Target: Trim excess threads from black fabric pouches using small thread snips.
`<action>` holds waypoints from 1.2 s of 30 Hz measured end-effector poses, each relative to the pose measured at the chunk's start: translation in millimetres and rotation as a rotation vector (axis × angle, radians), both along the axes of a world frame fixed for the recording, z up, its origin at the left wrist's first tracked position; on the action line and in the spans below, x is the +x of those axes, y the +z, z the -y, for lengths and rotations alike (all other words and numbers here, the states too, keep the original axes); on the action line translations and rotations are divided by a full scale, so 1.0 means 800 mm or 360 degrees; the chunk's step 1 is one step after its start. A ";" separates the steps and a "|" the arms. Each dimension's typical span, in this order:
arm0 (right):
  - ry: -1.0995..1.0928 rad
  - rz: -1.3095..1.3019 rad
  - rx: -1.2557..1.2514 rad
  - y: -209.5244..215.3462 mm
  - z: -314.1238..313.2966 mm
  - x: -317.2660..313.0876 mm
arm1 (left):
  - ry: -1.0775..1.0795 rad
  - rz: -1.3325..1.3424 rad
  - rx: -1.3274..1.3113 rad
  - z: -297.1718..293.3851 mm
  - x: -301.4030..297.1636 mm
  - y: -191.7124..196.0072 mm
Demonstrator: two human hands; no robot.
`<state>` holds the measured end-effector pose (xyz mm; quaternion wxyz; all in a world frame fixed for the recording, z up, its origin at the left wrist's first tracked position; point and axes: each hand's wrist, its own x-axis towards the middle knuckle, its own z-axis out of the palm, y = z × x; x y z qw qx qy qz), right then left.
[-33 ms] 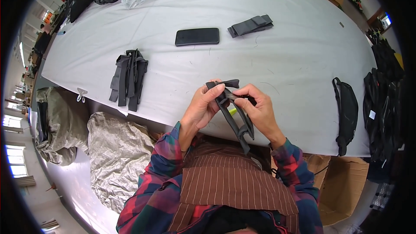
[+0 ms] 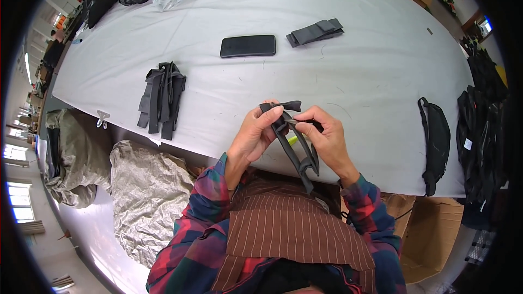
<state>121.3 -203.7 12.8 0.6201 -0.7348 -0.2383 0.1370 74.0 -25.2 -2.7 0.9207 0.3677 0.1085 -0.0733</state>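
Note:
My left hand (image 2: 257, 130) pinches a bundle of black fabric straps (image 2: 294, 158) near its top, thumb on the upper side. Folded lengths and a loop hang from it toward my apron, and a short end sticks out to the right. My right hand (image 2: 327, 136) is closed just right of the straps, around a small dark tool (image 2: 317, 126) with a thin, greyish tip against the fabric. Its fingers cover most of it, so the exact kind is hidden. Something bright yellow-green (image 2: 293, 140) shows behind the straps.
On the white-covered table (image 2: 218, 92) lie a pile of dark straps (image 2: 162, 98), a black phone (image 2: 248, 46), a folded dark strap bundle (image 2: 315, 32) and a black pouch (image 2: 435, 141). Loose threads are scattered about. A cardboard box (image 2: 433, 234) stands below the right edge.
My right hand's fingers have shifted very slightly at the straps, and the small tool's dark part shows less. My left hand keeps its hold.

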 end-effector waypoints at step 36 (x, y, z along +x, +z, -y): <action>-0.0063 0.0264 -0.0153 0.015 -0.003 0.020 | 0.0004 0.0103 0.0451 0.005 -0.002 0.012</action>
